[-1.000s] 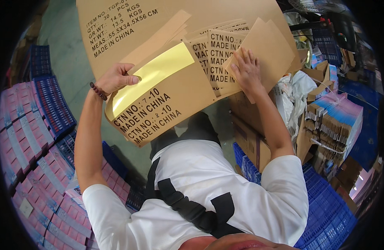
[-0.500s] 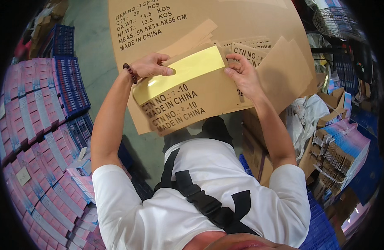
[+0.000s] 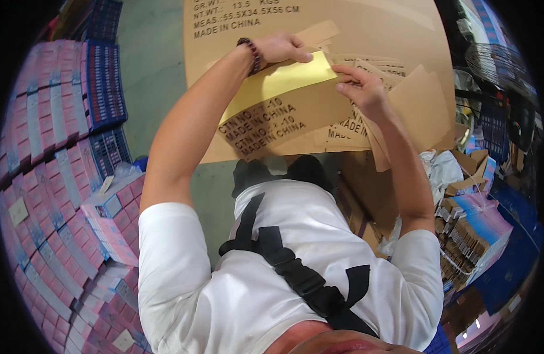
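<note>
A brown printed sheet [image 3: 325, 106] with a glossy yellow strip [image 3: 284, 81] along its far part is raised over a big flat carton. My left hand [image 3: 281, 48], with a dark bead bracelet at the wrist, is closed at the strip's far edge. Its thumb presses on the yellow, while the other fingers are partly hidden. At the right end of the sheet, my right hand [image 3: 366, 88] grips the corner between thumb and index finger. More brown printed sheets [image 3: 410, 106] lie loosely fanned beneath and beside the right hand.
The large brown carton [image 3: 390, 29] forms the surface before me. Pink boxes [image 3: 45, 177] are stacked at left beside blue crates [image 3: 104, 82]. On the right are a tied bundle of folded cartons [image 3: 472, 230], white plastic [image 3: 440, 171] and a wire fan guard [image 3: 490, 65].
My left hand has moved along the strip toward the right, nearer my right hand. The held sheet and both hands sit farther up and right in view, which has itself shifted.
</note>
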`<state>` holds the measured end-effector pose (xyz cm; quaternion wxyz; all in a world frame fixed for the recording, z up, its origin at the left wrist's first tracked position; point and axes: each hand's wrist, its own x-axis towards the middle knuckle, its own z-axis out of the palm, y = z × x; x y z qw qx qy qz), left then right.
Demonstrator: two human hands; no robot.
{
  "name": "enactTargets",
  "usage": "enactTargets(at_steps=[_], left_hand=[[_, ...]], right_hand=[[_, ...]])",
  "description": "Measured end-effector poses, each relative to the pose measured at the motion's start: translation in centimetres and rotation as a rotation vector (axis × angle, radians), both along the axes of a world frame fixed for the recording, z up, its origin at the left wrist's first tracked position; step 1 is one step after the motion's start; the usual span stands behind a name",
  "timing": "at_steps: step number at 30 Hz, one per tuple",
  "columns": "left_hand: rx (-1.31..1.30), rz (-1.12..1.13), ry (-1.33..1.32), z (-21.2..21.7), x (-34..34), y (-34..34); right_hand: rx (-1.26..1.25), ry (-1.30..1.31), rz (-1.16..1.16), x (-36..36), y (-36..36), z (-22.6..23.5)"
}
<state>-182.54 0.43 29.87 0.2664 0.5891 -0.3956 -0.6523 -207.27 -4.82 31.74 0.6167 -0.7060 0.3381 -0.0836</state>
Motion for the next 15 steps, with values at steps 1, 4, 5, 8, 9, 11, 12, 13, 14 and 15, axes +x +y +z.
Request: enactTargets(at_steps=[1, 4, 5, 8, 9, 11, 12, 13, 14, 15], left_hand=[[-0.007, 0.004, -0.026, -0.1, -0.1, 0.1], [-0.009, 0.003, -0.043, -0.3, -0.2, -0.4], [0.001, 0.0, -0.039, -0.3, -0.1, -0.5], [0.019, 0.017, -0.024, -0.3, 0.1, -0.7], [0.023, 0.047, -0.019, -0.2, 0.2, -0.7], [0.034, 0.079, -0.003, 0.0, 0.2, -0.5], [0.038, 0.079, 0.007, 0.1, 0.2, -0.6], [0.048, 0.082, 0.014, 0.2, 0.2, -0.5], [0.037, 0.096, 0.01, 0.2, 0.0, -0.6], [0.031, 0.115, 0.001, 0.3, -0.1, -0.6]], right_hand=[[-0.014, 0.028, -0.009, 0.1, 0.0, 0.1], [-0.063, 0.058, -0.022, 0.4, -0.2, 0.4], [-0.09, 0.046, -0.021, 0.5, -0.1, 0.5], [-0.199, 0.073, -0.052, 0.7, 0.3, 0.9], [-0.254, 0.082, -0.062, 0.7, 0.5, 1.0], [-0.354, 0.073, -0.073, 0.7, 1.0, 1.1], [-0.399, 0.054, -0.075, 0.7, 1.1, 1.1], [-0.445, 0.035, -0.076, 0.7, 1.3, 1.0], [-0.444, 0.024, -0.087, 0.7, 1.3, 0.9], [-0.442, 0.012, -0.097, 0.7, 1.3, 0.8]])
